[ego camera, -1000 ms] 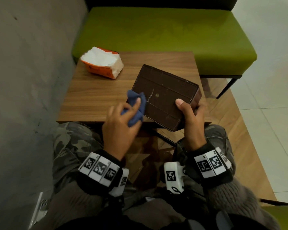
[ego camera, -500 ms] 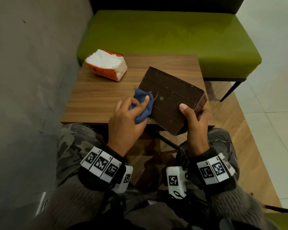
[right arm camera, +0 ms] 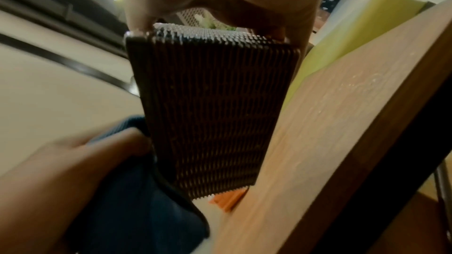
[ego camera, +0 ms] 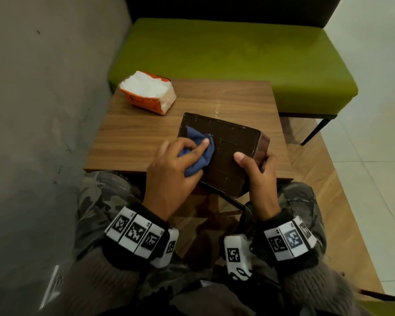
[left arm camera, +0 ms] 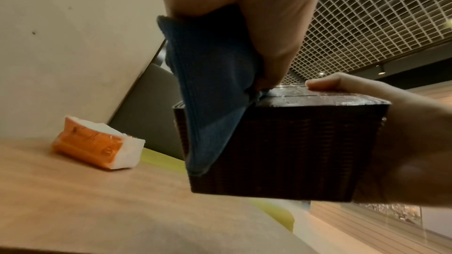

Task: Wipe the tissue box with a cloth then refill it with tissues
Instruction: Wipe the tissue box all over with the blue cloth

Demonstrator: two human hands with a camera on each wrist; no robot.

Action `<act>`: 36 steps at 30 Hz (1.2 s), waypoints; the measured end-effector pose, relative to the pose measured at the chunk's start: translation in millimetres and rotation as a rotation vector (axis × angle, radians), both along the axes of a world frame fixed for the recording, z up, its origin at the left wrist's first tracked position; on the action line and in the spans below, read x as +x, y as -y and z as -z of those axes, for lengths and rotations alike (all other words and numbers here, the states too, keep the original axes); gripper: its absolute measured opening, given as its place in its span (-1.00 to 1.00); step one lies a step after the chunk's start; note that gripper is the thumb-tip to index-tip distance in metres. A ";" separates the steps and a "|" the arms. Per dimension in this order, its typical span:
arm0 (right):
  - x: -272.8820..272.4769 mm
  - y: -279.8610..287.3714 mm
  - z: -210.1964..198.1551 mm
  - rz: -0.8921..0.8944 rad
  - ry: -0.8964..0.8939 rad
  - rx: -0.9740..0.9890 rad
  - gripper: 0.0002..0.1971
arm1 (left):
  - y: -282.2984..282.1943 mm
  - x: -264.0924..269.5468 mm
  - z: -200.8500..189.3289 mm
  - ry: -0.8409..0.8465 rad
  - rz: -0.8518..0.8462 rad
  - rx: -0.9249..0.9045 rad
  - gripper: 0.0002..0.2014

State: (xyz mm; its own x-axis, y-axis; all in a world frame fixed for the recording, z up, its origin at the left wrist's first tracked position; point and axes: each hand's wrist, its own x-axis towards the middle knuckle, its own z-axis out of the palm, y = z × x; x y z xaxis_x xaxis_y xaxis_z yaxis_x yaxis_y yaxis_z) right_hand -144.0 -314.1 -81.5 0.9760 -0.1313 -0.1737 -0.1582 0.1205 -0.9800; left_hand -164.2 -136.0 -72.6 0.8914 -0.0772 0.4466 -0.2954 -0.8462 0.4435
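A dark brown woven tissue box [ego camera: 228, 147] is held over the near edge of the wooden table [ego camera: 146, 137], its flat face turned up. My right hand [ego camera: 255, 172] grips its near right corner, thumb on top. My left hand [ego camera: 176, 165] holds a bunched blue cloth [ego camera: 200, 151] and presses it on the left part of that flat face. The left wrist view shows the cloth [left arm camera: 210, 88] draped over the box [left arm camera: 293, 148] edge. In the right wrist view the box's woven side [right arm camera: 215, 115] fills the middle. An orange pack of white tissues [ego camera: 148, 92] lies at the table's far left.
A green bench seat [ego camera: 233, 55] stands beyond the table, with a dark backrest. A grey wall runs along the left. My camouflage-trousered knees sit under the table's near edge. Pale tiled floor lies to the right.
My left hand has slid the cloth from the box's left edge onto its top face. The box has turned a little and dropped toward the table edge.
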 end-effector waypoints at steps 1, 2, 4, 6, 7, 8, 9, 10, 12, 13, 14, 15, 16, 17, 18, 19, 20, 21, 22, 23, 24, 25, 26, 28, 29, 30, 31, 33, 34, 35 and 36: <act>1.4 1.6 -1.6 0.019 -0.002 0.032 -0.32 | 0.1 -1.9 0.4 -0.003 0.012 0.006 -0.51; 3.8 4.3 -2.7 0.042 -0.004 0.061 -0.31 | -0.4 -6.8 3.5 -0.011 0.024 0.014 -0.51; 6.9 8.3 -3.6 0.061 -0.007 0.073 -0.32 | -0.9 -18.8 11.8 -0.037 0.036 0.021 -0.53; 5.0 6.7 -1.7 0.036 -0.016 0.078 -0.30 | -0.1 -17.3 12.4 -0.050 0.029 0.012 -0.54; 2.7 4.2 -0.2 0.027 -0.024 0.093 -0.28 | 0.9 -10.9 7.9 -0.052 0.017 0.007 -0.55; 0.9 2.2 0.9 0.022 -0.030 0.096 -0.27 | 2.1 -3.1 1.9 -0.050 0.003 0.002 -0.56; -0.1 0.9 0.9 0.019 -0.029 0.094 -0.26 | 3.3 3.3 -3.4 -0.043 -0.009 -0.003 -0.56; -0.6 0.9 0.3 0.021 -0.027 0.099 -0.26 | 4.4 5.9 -5.9 -0.041 -0.010 -0.008 -0.56; 1.0 4.4 -1.5 0.044 -0.030 0.126 -0.27 | 4.8 -1.1 -2.8 -0.048 0.013 -0.006 -0.53; 2.3 6.8 -1.5 0.052 -0.030 0.133 -0.25 | 5.1 -9.0 1.1 -0.054 0.025 0.005 -0.52; 2.9 8.1 -1.0 0.055 -0.031 0.133 -0.23 | 5.5 -16.3 4.6 -0.063 0.034 0.017 -0.51; 2.5 7.7 -0.6 0.052 -0.035 0.130 -0.21 | 5.5 -19.2 7.0 -0.062 0.034 0.024 -0.52; 1.5 5.9 0.8 0.045 -0.043 0.129 -0.19 | 4.8 -16.9 7.2 -0.059 0.017 0.019 -0.53; -0.3 3.0 2.3 0.039 -0.056 0.133 -0.18 | 3.7 -11.8 5.6 -0.051 -0.012 0.012 -0.54; -2.4 0.7 3.6 0.037 -0.062 0.134 -0.18 | 2.7 -7.0 3.0 -0.048 -0.042 0.002 -0.55; -3.6 -0.8 3.5 0.040 -0.056 0.127 -0.19 | 2.0 -4.3 1.4 -0.044 -0.061 -0.012 -0.54; -3.6 -0.4 3.3 0.049 -0.046 0.118 -0.20 | 1.3 -5.5 2.1 -0.039 -0.059 -0.021 -0.53; -2.4 1.0 2.2 0.069 -0.038 0.118 -0.21 | 0.1 -10.0 4.9 -0.026 -0.031 -0.019 -0.53; 0.3 3.6 1.8 0.095 -0.037 0.126 -0.22 | -1.2 -16.2 9.4 -0.004 0.008 -0.008 -0.52; 2.9 5.8 1.0 0.110 -0.040 0.133 -0.22 | -3.2 -22.0 16.1 0.010 0.039 -0.013 -0.52; 5.0 6.8 0.0 0.107 -0.040 0.134 -0.20 | -6.5 -24.0 22.0 0.013 0.042 -0.054 -0.52; 5.7 6.1 -1.8 0.084 -0.036 0.131 -0.18 | -10.5 -20.7 25.9 0.007 0.010 -0.137 -0.52; 4.7 4.0 -2.2 0.058 -0.030 0.125 -0.17 | -14.7 -14.5 28.2 0.003 -0.047 -0.249 -0.54; 2.1 1.6 -1.9 0.037 -0.006 0.112 -0.13 | -23.8 3.7 25.0 -0.025 -0.121 -0.487 -0.59; 0.5 1.4 -2.1 0.034 0.010 0.095 -0.11 | -27.6 12.2 21.9 -0.054 -0.123 -0.578 -0.64; -1.5 1.7 -3.3 0.029 0.030 0.068 -0.10 | -29.8 19.8 18.1 -0.085 -0.119 -0.631 -0.69; -4.1 1.3 -4.2 0.017 0.046 0.034 -0.09 | -30.7 26.9 15.7 -0.105 -0.124 -0.654 -0.73; -10.3 -2.2 -2.1 -0.034 0.060 -0.091 -0.09 | -27.6 38.2 9.0 -0.088 -0.196 -0.670 -0.79; -13.7 -6.0 0.1 -0.061 0.063 -0.169 -0.11 | -24.0 43.5 3.9 -0.057 -0.249 -0.672 -0.82; -15.7 -9.8 2.9 -0.073 0.068 -0.229 -0.13 | -18.8 47.4 -2.6 -0.019 -0.290 -0.667 -0.84; -16.2 -13.5 5.0 -0.066 0.068 -0.256 -0.13 | -11.3 48.7 -10.2 0.011 -0.304 -0.657 -0.80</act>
